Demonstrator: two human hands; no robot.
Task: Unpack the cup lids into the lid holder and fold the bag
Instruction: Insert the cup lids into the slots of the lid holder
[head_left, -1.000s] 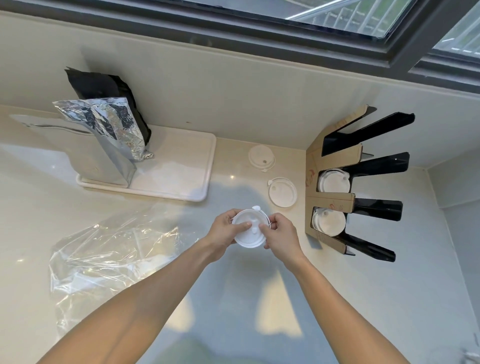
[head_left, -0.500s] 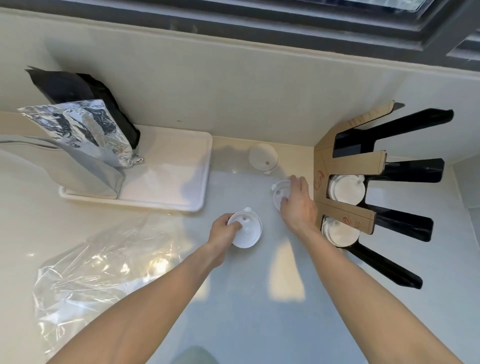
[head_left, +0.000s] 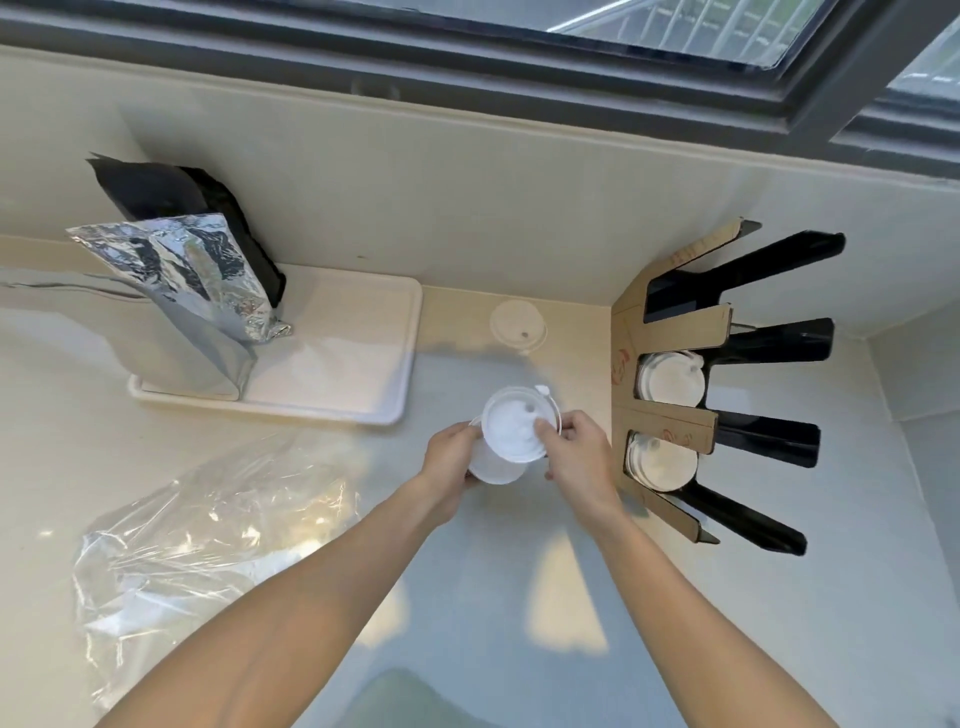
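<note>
I see the counter (head_left: 519, 597) under my hands, pale and shiny. On its left lies the clear plastic bag (head_left: 208, 535), flat and crinkled. Behind it sits a white tray (head_left: 358, 358) with a silver bag (head_left: 182, 291) and a black bag (head_left: 176, 192) standing on it. On the right stands the lid holder (head_left: 675, 415), brown card with black prongs, and white lids sit in two of its slots. My left hand (head_left: 449, 467) grips a white lid (head_left: 493, 467) from the side. My right hand (head_left: 579, 460) pinches another lid (head_left: 511, 428) that rests on top of the first, a bit off to one side. Both lids are in the air above the counter, just beside the holder. One more lid (head_left: 517, 325) lies alone on the counter near the wall.
</note>
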